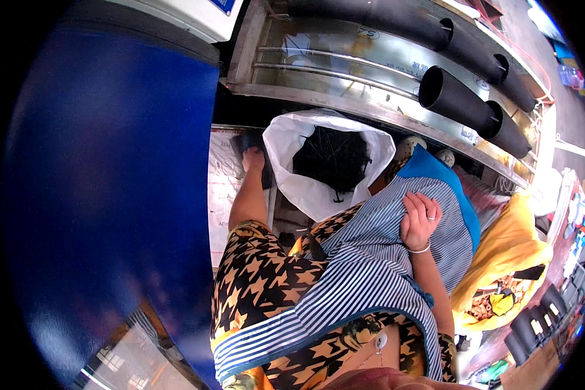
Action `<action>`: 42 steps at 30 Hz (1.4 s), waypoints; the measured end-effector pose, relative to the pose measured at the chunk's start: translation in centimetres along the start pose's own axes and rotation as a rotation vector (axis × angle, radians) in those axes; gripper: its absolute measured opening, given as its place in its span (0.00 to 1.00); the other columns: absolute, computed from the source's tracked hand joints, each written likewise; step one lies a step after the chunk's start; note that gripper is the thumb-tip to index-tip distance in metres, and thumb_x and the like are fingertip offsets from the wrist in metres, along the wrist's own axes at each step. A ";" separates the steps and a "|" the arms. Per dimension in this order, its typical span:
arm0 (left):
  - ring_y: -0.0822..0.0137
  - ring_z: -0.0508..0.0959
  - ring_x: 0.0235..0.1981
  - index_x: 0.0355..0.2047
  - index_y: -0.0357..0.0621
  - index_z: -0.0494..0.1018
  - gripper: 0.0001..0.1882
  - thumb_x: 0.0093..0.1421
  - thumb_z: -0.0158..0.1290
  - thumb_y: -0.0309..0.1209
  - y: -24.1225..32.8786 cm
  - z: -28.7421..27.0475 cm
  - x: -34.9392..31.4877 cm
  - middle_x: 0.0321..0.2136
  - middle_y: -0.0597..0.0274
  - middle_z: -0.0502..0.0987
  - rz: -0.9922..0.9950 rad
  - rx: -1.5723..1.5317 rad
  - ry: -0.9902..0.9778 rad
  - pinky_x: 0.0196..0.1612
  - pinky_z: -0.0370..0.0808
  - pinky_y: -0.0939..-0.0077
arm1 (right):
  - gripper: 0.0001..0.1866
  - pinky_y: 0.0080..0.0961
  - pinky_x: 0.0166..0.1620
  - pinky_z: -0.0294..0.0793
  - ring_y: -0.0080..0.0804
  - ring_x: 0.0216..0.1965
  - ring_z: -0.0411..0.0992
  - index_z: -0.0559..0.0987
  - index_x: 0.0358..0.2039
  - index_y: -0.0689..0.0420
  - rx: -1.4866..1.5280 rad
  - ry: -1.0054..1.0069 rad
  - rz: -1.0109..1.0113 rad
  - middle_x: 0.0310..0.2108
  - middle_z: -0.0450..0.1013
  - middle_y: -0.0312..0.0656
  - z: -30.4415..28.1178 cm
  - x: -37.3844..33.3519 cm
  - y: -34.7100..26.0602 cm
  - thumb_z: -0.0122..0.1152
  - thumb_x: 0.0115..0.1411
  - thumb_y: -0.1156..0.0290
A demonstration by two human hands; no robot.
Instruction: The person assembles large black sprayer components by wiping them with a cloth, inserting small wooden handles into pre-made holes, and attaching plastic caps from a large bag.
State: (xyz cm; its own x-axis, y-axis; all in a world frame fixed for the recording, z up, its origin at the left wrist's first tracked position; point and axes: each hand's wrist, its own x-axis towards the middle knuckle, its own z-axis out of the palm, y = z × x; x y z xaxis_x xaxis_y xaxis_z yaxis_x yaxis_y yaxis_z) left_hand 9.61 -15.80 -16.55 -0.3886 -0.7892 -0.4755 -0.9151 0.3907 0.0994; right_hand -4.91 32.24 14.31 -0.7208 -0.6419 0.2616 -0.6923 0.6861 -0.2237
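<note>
My left hand [253, 158] reaches down beside a white sack [281, 156], its fingers bent against a dark, blurred thing [245, 140] that I cannot make out. The sack's mouth is spread wide, and a heap of black, thin, tangled pieces [331, 159] fills what I see inside it. On my lap, my right hand [420, 221] lies on a blue-and-white striped apron [377, 218], fingers loosely stretched and slightly bent, holding nothing.
A big blue panel [117, 175] stands close on my left. Beyond the sack, a metal-framed rack [344, 55] carries large black tubes [455, 97]. To my right stands a yellow sack [500, 253] with small brownish pieces inside. More black tubes [533, 325] stand behind it.
</note>
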 end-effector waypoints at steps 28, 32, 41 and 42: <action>0.48 0.79 0.46 0.53 0.32 0.71 0.34 0.61 0.52 0.52 -17.2 -7.2 -12.1 0.47 0.43 0.78 -0.725 -0.694 0.582 0.50 0.74 0.57 | 0.15 0.45 0.59 0.59 0.36 0.50 0.70 0.79 0.40 0.55 -0.030 -0.082 0.003 0.44 0.75 0.36 -1.0 0.8 -1.5 0.56 0.51 0.67; 0.52 0.78 0.48 0.54 0.36 0.71 0.30 0.63 0.51 0.50 -16.5 -9.7 -12.7 0.50 0.50 0.77 -0.619 -1.542 0.370 0.53 0.73 0.58 | 0.17 0.52 0.60 0.58 0.39 0.55 0.66 0.78 0.42 0.53 0.052 -0.199 0.039 0.46 0.73 0.37 -1.5 2.3 -4.2 0.60 0.51 0.66; 0.59 0.78 0.50 0.52 0.41 0.74 0.26 0.64 0.53 0.50 1.3 -21.2 -12.1 0.50 0.58 0.78 -0.105 -1.614 -0.266 0.55 0.73 0.62 | 0.34 0.62 0.65 0.44 0.41 0.66 0.55 0.74 0.57 0.39 0.344 -0.167 -0.229 0.62 0.65 0.28 -5.0 5.7 -11.0 0.67 0.46 0.54; 0.60 0.78 0.49 0.51 0.41 0.74 0.26 0.63 0.53 0.50 3.3 -21.7 -12.7 0.50 0.58 0.78 -0.064 -1.558 -0.337 0.54 0.74 0.63 | 0.34 0.63 0.65 0.43 0.41 0.66 0.55 0.73 0.58 0.39 0.349 -0.135 -0.220 0.62 0.65 0.28 -5.3 5.6 -11.0 0.67 0.47 0.54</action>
State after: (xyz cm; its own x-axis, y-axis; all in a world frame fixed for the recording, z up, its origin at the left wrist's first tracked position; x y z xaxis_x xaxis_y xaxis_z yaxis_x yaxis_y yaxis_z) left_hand 9.19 -14.78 8.81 -0.5000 -0.5656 -0.6558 -0.2208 -0.6490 0.7281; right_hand -1.13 22.93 23.18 -0.5371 -0.8146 0.2189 -0.7838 0.3861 -0.4864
